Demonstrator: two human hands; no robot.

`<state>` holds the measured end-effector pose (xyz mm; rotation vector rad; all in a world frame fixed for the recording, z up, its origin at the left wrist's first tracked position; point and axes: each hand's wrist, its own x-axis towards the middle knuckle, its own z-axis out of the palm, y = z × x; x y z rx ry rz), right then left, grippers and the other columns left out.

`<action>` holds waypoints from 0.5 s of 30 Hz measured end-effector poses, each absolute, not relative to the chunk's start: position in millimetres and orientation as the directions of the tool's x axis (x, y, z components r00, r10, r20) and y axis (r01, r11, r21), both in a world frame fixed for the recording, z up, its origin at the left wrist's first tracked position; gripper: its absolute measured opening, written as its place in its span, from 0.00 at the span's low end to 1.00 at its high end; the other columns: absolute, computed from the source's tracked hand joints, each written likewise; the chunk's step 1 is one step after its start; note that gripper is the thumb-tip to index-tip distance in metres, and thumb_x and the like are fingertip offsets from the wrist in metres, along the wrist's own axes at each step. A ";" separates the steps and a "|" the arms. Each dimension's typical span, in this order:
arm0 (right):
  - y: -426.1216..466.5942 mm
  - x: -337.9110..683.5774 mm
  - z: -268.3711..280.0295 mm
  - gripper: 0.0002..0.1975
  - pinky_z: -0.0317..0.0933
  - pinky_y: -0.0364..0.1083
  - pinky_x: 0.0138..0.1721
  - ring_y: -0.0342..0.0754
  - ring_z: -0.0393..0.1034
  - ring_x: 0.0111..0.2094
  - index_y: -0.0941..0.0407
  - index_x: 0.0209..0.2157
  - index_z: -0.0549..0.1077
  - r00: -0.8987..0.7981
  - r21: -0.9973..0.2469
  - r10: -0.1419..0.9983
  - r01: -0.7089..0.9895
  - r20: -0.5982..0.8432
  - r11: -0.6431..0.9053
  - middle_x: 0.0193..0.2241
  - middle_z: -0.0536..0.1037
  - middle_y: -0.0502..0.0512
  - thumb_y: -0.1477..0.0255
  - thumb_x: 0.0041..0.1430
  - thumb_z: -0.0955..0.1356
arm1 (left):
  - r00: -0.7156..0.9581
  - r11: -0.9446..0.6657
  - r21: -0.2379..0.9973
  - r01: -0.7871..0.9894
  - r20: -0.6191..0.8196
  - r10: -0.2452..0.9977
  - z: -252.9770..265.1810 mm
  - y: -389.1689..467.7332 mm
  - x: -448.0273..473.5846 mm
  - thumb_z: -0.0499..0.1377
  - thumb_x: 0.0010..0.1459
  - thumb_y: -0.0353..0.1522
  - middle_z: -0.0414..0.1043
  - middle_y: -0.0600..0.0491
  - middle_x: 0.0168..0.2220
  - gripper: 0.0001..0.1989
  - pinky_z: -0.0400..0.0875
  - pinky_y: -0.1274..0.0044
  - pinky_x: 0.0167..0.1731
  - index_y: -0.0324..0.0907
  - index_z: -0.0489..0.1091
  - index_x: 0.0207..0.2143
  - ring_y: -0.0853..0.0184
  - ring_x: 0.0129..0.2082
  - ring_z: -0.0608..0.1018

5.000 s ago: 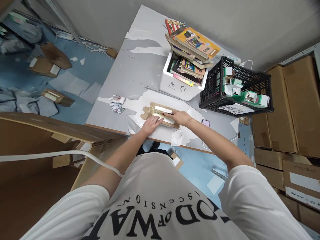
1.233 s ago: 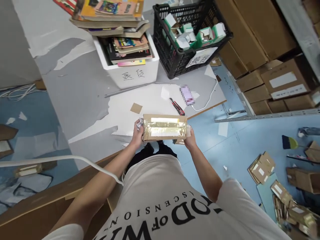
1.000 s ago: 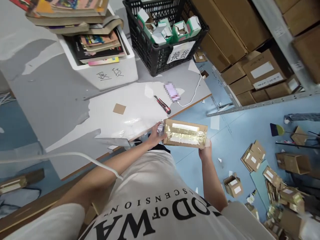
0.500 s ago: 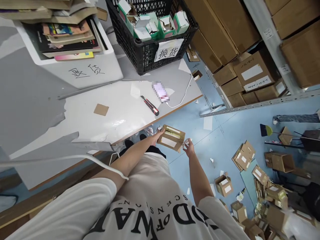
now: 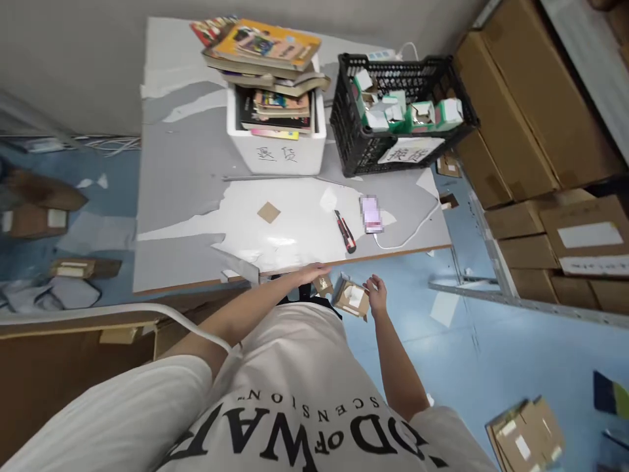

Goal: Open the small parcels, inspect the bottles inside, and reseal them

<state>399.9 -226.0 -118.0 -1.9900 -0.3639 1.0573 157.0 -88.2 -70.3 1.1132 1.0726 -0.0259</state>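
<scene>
Just off the front edge of the table, an opened cardboard box point(image 5: 352, 297) with a white label is tilted between my hands. My right hand point(image 5: 376, 295) has its fingers curled at the box's upper right edge. My left hand point(image 5: 313, 271) is by the table edge, its fingers stretched out and partly blurred. Below those fingers a smaller brown cardboard piece point(image 5: 323, 284) shows; whether it belongs to the box I cannot tell. On the table point(image 5: 181, 177) lie a red-and-black utility knife point(image 5: 344, 232) and a phone point(image 5: 371, 214) on a white cable.
A white bin point(image 5: 275, 154) piled with books and a black crate point(image 5: 358, 154) of small green-and-white boxes stand on the table. Shelving with large cartons point(image 5: 521, 118) rises at right. Flattened cardboard point(image 5: 525, 436) lies on the floor. A white cable point(image 5: 181, 318) crosses my left arm.
The view has swung left, showing more of the table. My left hand has let go of the box and moved to the table edge. The box now tilts beside my right hand.
</scene>
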 end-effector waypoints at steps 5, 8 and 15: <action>-152.6 368.9 -99.6 0.29 0.67 0.46 0.36 0.44 0.73 0.32 0.56 0.47 0.68 0.431 -0.901 0.800 -0.080 -0.417 -0.426 0.44 0.74 0.59 0.53 0.47 0.69 | 0.262 0.509 0.791 0.339 -0.599 0.756 -64.8 -78.8 91.6 0.64 0.43 0.52 0.74 0.42 0.49 0.36 0.66 0.65 0.53 0.39 0.70 0.50 0.52 0.52 0.74; -115.0 341.9 -89.7 0.27 0.68 0.48 0.38 0.44 0.73 0.30 0.57 0.44 0.69 0.312 -0.919 0.868 -0.056 -0.386 -0.389 0.40 0.76 0.58 0.53 0.48 0.69 | 0.067 0.503 0.847 0.171 -0.520 0.852 -60.4 -86.7 52.3 0.65 0.41 0.52 0.74 0.42 0.47 0.37 0.68 0.63 0.51 0.38 0.70 0.49 0.52 0.49 0.76; -63.2 256.4 -61.3 0.29 0.62 0.54 0.54 0.51 0.70 0.51 0.59 0.52 0.66 0.063 -0.975 0.976 0.062 -0.211 -0.214 0.50 0.73 0.67 0.54 0.54 0.67 | -0.363 0.276 0.958 -0.078 -0.286 0.887 -28.9 -121.8 -18.7 0.61 0.50 0.51 0.65 0.38 0.58 0.36 0.63 0.58 0.56 0.39 0.65 0.55 0.51 0.58 0.69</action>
